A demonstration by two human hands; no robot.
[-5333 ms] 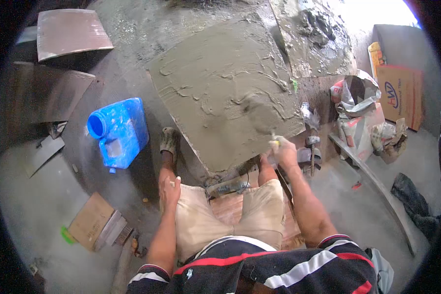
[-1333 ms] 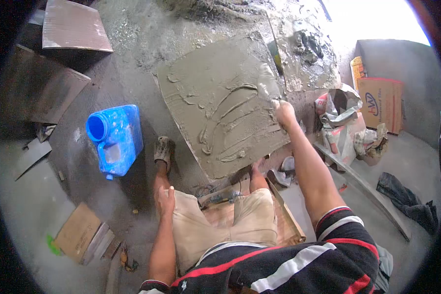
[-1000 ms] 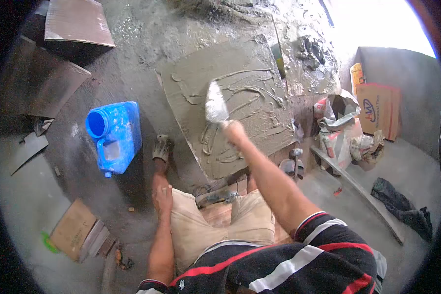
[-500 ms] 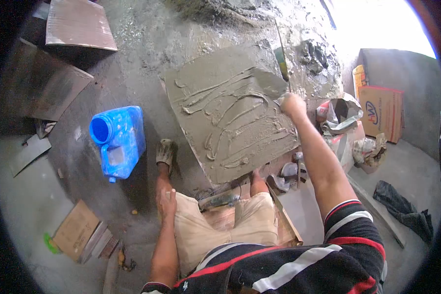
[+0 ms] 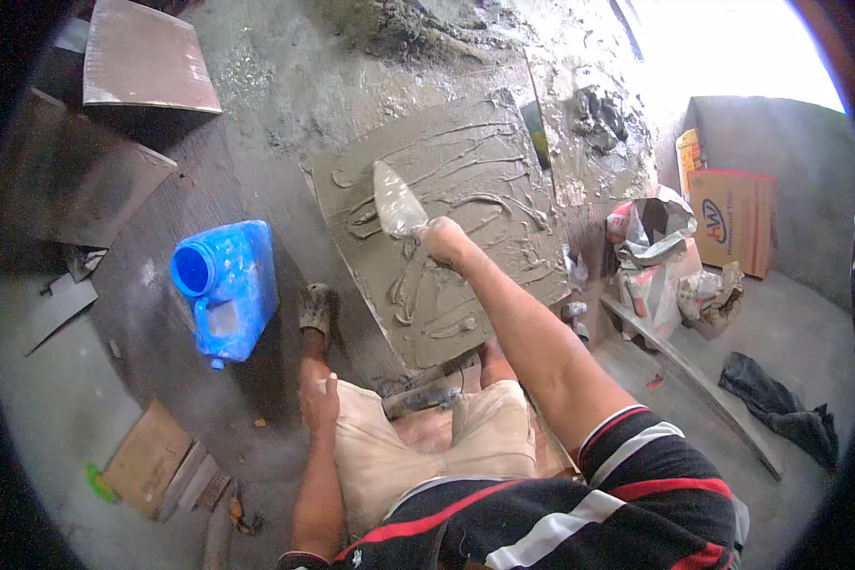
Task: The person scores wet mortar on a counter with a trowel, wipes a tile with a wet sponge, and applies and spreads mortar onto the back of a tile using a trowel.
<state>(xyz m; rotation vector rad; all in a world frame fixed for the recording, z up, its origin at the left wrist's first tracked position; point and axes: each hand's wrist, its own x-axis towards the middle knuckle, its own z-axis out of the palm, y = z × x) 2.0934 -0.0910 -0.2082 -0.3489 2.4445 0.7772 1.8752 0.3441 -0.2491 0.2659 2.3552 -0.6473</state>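
My right hand (image 5: 446, 243) is closed round the handle of a pointed trowel (image 5: 398, 201). The blade lies over the left half of a large square tile (image 5: 426, 347) coated with wet grey mortar (image 5: 484, 176), its tip pointing up and left. Curved ridges mark the mortar's surface. Whether the blade presses into the mortar or hovers just above, I cannot tell. My left hand (image 5: 319, 401) rests on my left knee, away from the tile, and its fingers are mostly hidden.
A blue cut-open jug (image 5: 242, 294) stands on the floor at left. Tiles (image 5: 147, 57) lean at upper left. Wet mortar (image 5: 603, 119) covers the floor beyond. On the right are a torn bag (image 5: 655, 223), a cardboard box (image 5: 731, 218), a wooden strip (image 5: 698, 389) and dark cloth (image 5: 779, 408).
My right hand has swept the trowel left across the tile, from its right edge to its left half. Fresh ridges show in the mortar. My left hand stays on the knee.
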